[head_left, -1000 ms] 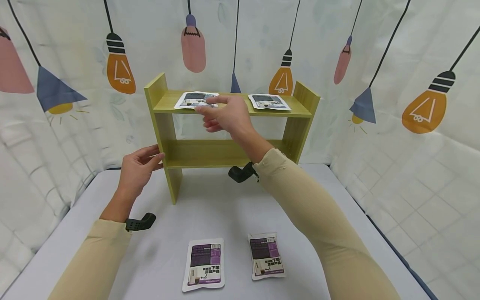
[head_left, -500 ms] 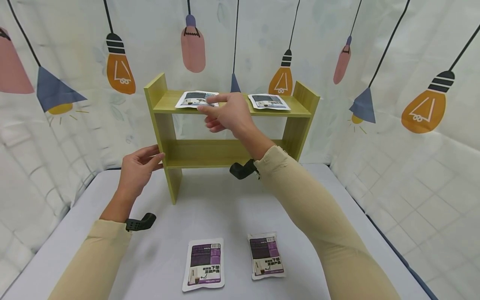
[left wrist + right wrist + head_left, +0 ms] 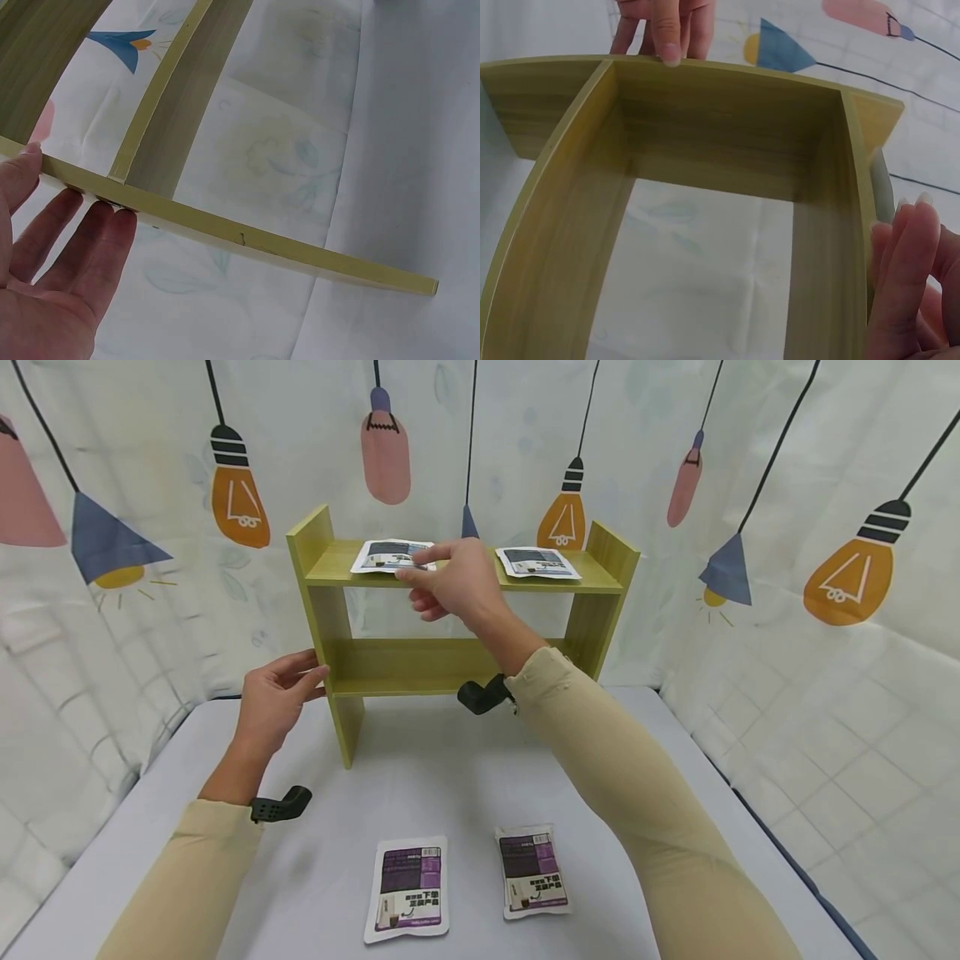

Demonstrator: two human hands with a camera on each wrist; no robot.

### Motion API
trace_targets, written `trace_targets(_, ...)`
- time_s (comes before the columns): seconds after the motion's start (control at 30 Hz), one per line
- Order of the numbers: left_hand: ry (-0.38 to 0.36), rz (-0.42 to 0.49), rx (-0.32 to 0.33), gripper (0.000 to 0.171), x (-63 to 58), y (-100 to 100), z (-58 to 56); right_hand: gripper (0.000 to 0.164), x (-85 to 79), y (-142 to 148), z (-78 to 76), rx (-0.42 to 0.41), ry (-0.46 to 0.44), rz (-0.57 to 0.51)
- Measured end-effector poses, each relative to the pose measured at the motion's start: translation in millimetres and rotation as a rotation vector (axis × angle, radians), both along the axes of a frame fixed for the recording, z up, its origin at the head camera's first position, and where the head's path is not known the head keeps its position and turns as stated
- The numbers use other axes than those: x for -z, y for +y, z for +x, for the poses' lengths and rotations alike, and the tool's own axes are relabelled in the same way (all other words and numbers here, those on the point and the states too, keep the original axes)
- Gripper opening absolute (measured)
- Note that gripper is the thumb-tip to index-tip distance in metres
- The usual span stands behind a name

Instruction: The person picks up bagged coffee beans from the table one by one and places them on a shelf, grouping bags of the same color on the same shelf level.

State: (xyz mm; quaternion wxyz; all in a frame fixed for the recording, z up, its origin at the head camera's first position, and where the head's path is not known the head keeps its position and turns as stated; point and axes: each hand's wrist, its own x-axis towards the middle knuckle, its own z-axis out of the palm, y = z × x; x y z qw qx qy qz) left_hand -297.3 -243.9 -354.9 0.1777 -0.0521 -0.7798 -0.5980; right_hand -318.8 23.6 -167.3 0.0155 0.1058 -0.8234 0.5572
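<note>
In the head view a small yellow-green wooden shelf [image 3: 450, 667] stands on the table. My left hand [image 3: 273, 697] holds its left side panel, the thumb on the front edge and the fingers against the outer face, as the left wrist view also shows. A white pouch with a dark label [image 3: 378, 558] lies flat on the left of the top board. My right hand [image 3: 461, 581] is at this pouch's right front corner, index finger over it and thumb at its front edge. A similar pouch [image 3: 537, 563] lies on the right of the top board.
Two white pouches with purple labels lie on the white table [image 3: 300, 893] in front: a left one [image 3: 408, 889] and a right one [image 3: 532, 872]. Behind the shelf hangs a pale curtain [image 3: 315, 427] printed with lamps.
The left pouch on the top board has shifted slightly back and right under my right hand, which moved a little with it. My left hand stays on the side panel.
</note>
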Motion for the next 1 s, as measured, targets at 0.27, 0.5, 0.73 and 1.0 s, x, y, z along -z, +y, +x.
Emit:
trace_targets(0.27, -0.013, 0.001, -0.001, 0.054, 0.0, -0.9, -0.6, 0.042, -1.4, -4.5, 0.4, 0.028, 0.023, 0.048)
trace_targets(0.5, -0.009, -0.002, -0.002, 0.053, 0.3, -0.8, -1.7, 0.04, 0.9, -5.1, -0.8, 0.027, 0.043, 0.015)
trace_targets(0.73, -0.013, -0.006, -0.001, 0.054, -1.6, 1.2, -0.1, 0.04, 11.3, 1.5, -0.6, -0.012, 0.094, -0.082)
trace_targets(1.0, -0.017, -0.022, -0.008, 0.054, -2.1, -0.1, 0.2, 0.038, 29.9, 13.1, 3.0, -0.08, 0.116, -0.2)
